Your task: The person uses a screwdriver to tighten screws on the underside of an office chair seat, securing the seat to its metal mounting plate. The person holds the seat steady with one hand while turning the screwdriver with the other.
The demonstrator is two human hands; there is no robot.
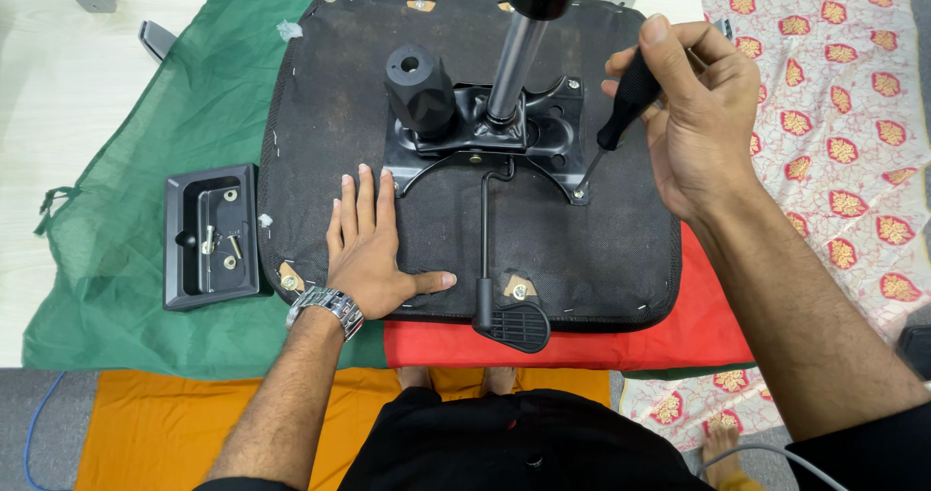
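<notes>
An upturned black office-chair seat (pixel 330 103) lies on the table. A black metal mechanism plate (pixel 543 137) with a knob (pixel 422 89) and a gas cylinder (pixel 514 60) is fixed to its middle. My left hand (pixel 373 249) rests flat, fingers spread, on the seat's near left part, a metal watch on the wrist. My right hand (pixel 693 113) grips a black-handled screwdriver (pixel 626 98); its tip meets the plate's near right corner. A lever with a black paddle (pixel 514 324) hangs off the seat's front edge.
A black plastic tray (pixel 184 258) with a few screws sits left of the seat on a green cloth (pixel 194 94). Red (pixel 582 341), orange (pixel 175 413) and patterned white cloths (pixel 834 94) lie around. Bare feet show below the table edge.
</notes>
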